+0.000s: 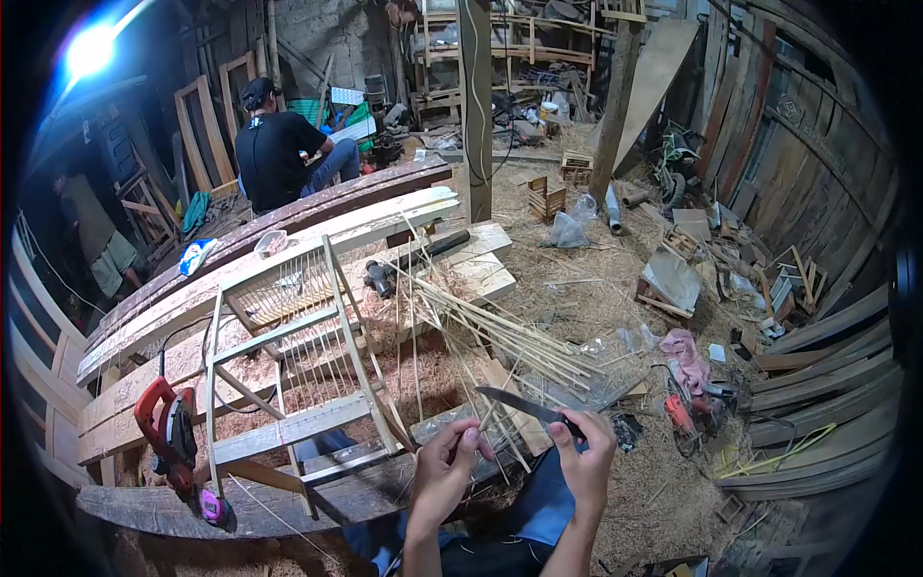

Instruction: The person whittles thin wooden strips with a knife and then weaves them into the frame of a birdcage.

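Note:
My right hand (584, 464) is closed around the dark handle of a knife (517, 401), its blade pointing left. Close by, my left hand (446, 473) pinches a thin wooden stick (488, 415) that meets the blade near its tip. Beyond my hands, a bundle of thin sticks (519, 335) lies across the bench. To the left, a wooden frame strung with slender rods (332, 415) leans over the planks. Behind it rests a hammer (381, 279) among the shavings.
A red power tool (169, 435) and a purple tape measure (212, 506) are at the bench's left end. Another person (279, 154) sits with their back to me; a second stands far left. Wooden posts (476, 115), a red tool (679, 412) and scrap wood stand or lie around.

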{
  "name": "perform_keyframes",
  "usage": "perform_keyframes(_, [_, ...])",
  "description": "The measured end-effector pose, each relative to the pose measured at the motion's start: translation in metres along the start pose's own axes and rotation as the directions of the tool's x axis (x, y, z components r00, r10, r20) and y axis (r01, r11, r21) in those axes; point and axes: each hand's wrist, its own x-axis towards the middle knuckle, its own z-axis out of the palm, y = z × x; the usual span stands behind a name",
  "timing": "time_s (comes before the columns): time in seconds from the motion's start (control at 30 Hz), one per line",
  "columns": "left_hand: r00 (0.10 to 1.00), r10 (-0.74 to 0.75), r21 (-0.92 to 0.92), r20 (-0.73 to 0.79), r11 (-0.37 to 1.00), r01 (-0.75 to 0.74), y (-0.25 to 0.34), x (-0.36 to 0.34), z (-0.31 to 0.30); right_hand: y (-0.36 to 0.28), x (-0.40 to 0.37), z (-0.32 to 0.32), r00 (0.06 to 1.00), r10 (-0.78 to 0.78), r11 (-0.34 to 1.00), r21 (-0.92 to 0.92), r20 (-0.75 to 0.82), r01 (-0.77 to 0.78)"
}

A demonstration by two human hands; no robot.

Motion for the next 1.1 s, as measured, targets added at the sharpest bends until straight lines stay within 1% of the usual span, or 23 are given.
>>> perform_keyframes(0.07, [1.0,-0.018,-0.011,0.003,1.0,0.018,-0.002,0.001,0.001,0.002,0.0,0.002,0.999,-0.018,1.0,-0.006,0.027,0.018])
perform_keyframes(0.17, [0.999,-0.041,0.023,-0.022,0.999,0.041,-0.005,0.002,0.004,0.0,-0.001,0.005,0.997,-0.043,0.999,-0.015,0.067,0.044])
perform_keyframes(0.23, [1.0,0.014,-0.028,-0.019,0.999,-0.015,-0.01,0.004,0.004,-0.002,0.0,0.007,0.996,-0.05,0.999,-0.017,0.08,0.051])
perform_keyframes(0.3, [1.0,0.007,-0.031,-0.007,0.999,-0.007,-0.01,0.004,0.005,-0.005,0.001,0.01,0.986,-0.121,0.993,0.013,0.114,0.12])
perform_keyframes(0.37, [1.0,0.0,-0.035,0.007,0.999,0.0,-0.014,0.004,0.005,-0.009,0.002,0.01,0.979,-0.141,0.99,0.009,0.145,0.141])
perform_keyframes(0.43, [0.999,-0.023,0.047,-0.032,0.999,0.024,-0.023,0.004,0.005,-0.014,0.003,0.01,0.971,-0.161,0.987,0.004,0.174,0.163])
perform_keyframes(0.47, [0.999,-0.024,0.047,-0.032,0.999,0.025,-0.026,0.003,0.004,-0.018,0.003,0.011,0.968,-0.165,0.986,0.019,0.189,0.164])
perform_keyframes(0.53, [0.998,-0.067,0.174,0.021,0.983,0.062,-0.029,0.002,0.001,-0.021,0.001,0.015,0.965,-0.168,0.986,0.034,0.203,0.165])
perform_keyframes(0.57, [0.997,-0.068,0.174,0.022,0.983,0.063,-0.029,0.002,0.001,-0.021,0.0,0.018,0.962,-0.165,0.986,0.072,0.217,0.153])
perform_keyframes(0.6, [0.994,-0.108,0.176,0.012,0.979,0.104,-0.03,0.002,0.001,-0.021,-0.001,0.02,0.959,-0.163,0.984,0.11,0.232,0.141])
perform_keyframes(0.63, [0.989,-0.147,0.177,0.001,0.974,0.144,-0.03,0.002,0.001,-0.02,-0.002,0.023,0.959,-0.162,0.984,0.11,0.231,0.14])
perform_keyframes(0.67, [0.989,-0.146,0.177,0.001,0.974,0.144,-0.032,0.002,0.002,-0.019,-0.004,0.027,0.957,-0.164,0.982,0.136,0.24,0.134])
perform_keyframes(0.73, [1.0,-0.015,0.193,-0.008,0.981,0.016,-0.038,0.003,0.005,-0.023,-0.005,0.03,0.954,-0.166,0.978,0.162,0.248,0.128])
perform_keyframes(0.77, [1.0,-0.016,0.192,-0.009,0.981,0.017,-0.039,0.002,0.005,-0.028,-0.004,0.029,0.955,-0.162,0.979,0.161,0.25,0.124])
perform_keyframes(0.83, [0.999,0.039,0.118,-0.034,0.992,-0.035,-0.039,0.0,0.008,-0.03,-0.004,0.029,0.955,-0.156,0.98,0.159,0.251,0.119])
perform_keyframes(0.87, [0.999,0.039,0.118,-0.034,0.992,-0.035,-0.037,-0.002,0.009,-0.028,-0.004,0.03,0.953,-0.192,0.975,0.155,0.232,0.159])
perform_keyframes(0.9, [0.991,0.126,0.223,-0.041,0.968,-0.114,-0.031,-0.004,0.012,-0.027,-0.004,0.031,0.95,-0.229,0.968,0.15,0.214,0.2])
perform_keyframes(0.93, [0.976,0.213,0.326,-0.038,0.926,-0.189,-0.026,-0.007,0.014,-0.025,-0.004,0.03,0.949,-0.23,0.968,0.15,0.213,0.201])
perform_keyframes(1.0, [0.977,0.211,0.306,-0.035,0.933,-0.19,-0.019,-0.013,0.019,-0.023,-0.004,0.028,0.951,-0.246,0.957,0.202,0.189,0.208])
perform_keyframes(1.03, [0.977,0.209,0.286,-0.034,0.939,-0.191,-0.018,-0.015,0.02,-0.021,-0.004,0.026,0.951,-0.245,0.958,0.2,0.189,0.207])
perform_keyframes(1.07, [0.968,0.252,0.307,-0.022,0.923,-0.233,-0.02,-0.014,0.02,-0.02,-0.004,0.025,0.947,-0.265,0.953,0.199,0.182,0.228])
perform_keyframes(1.1, [0.967,0.252,0.307,-0.021,0.923,-0.234,-0.019,-0.016,0.021,-0.018,-0.004,0.024,0.942,-0.286,0.947,0.199,0.175,0.251])
